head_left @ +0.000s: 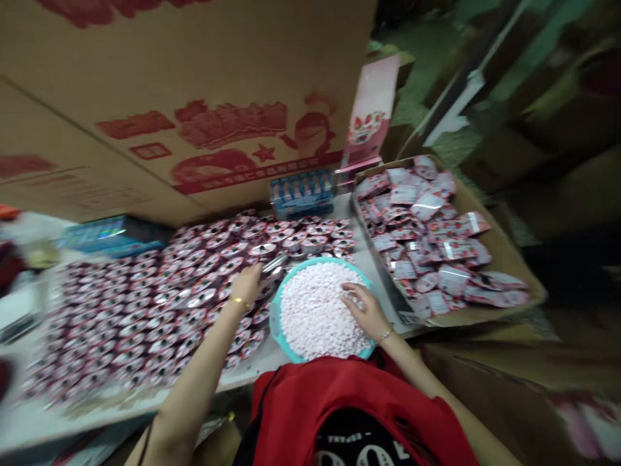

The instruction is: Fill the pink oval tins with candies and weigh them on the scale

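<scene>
A turquoise basin (275, 323) in front of me is filled with small pale pink-white pellets (315, 310). Over the right part of the pellets is my right hand (365, 313), with curved fingers and a gap between thumb and forefinger; no held thing shows. My left hand (247, 283) is at the basin's upper left, its fingers closed on the end of a shiny silver piece (275, 264) whose kind is unclear. Around that hand, many pink-and-white packets (208, 298) stand upright in tight rows, dark spots showing on their tops.
To the right, an open cardboard box (521, 294) holds a heap of filled-looking pink packets (427, 226). Large printed cartons (233, 71) wall off the back. Blue packages (303, 194) and a pink display box (369, 116) stand along them. The white table's front edge (145, 401) runs before me.
</scene>
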{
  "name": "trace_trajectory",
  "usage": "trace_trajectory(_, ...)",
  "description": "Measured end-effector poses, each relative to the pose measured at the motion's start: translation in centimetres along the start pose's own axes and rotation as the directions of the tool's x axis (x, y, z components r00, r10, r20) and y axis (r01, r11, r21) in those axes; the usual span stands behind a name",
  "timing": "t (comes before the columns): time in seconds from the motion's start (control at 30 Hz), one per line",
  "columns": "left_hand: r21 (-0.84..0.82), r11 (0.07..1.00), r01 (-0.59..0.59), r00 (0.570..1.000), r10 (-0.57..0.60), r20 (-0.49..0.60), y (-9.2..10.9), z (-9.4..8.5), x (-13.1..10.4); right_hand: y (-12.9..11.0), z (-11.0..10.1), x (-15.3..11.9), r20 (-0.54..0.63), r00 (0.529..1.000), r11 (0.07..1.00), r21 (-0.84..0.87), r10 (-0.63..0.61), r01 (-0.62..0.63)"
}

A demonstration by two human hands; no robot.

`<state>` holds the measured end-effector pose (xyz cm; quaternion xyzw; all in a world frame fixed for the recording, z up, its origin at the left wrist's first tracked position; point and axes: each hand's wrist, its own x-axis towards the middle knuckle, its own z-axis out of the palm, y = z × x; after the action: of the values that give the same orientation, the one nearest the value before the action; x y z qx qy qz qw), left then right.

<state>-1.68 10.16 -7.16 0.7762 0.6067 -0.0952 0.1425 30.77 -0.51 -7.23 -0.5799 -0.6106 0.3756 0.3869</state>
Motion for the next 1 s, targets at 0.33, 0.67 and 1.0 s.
trace_trajectory(0.33,-0.174,0.973,-0.149,0.962,0.101,-0.255,-0.9,0.2,-1.0,7.0,-15.4,12.4,-0.708,0.701,0.733,-0.431,0.086,-0.526)
trace_trajectory(0.67,-0.326,0.897,-0.299,0.954,0.287,-0.086,4.8,2.1,-7.1,12.8,-20.8,9.2,-0.649,0.622,0.354,-0.512,0.437,-0.783)
trace_trajectory(1.0,-0.136,0.951,-0.277,0.957,0.286,0.051,5.3,2.0,-9.5,6.8,-14.6,4.4,-0.654,0.756,0.856,-0.372,0.033,-0.359)
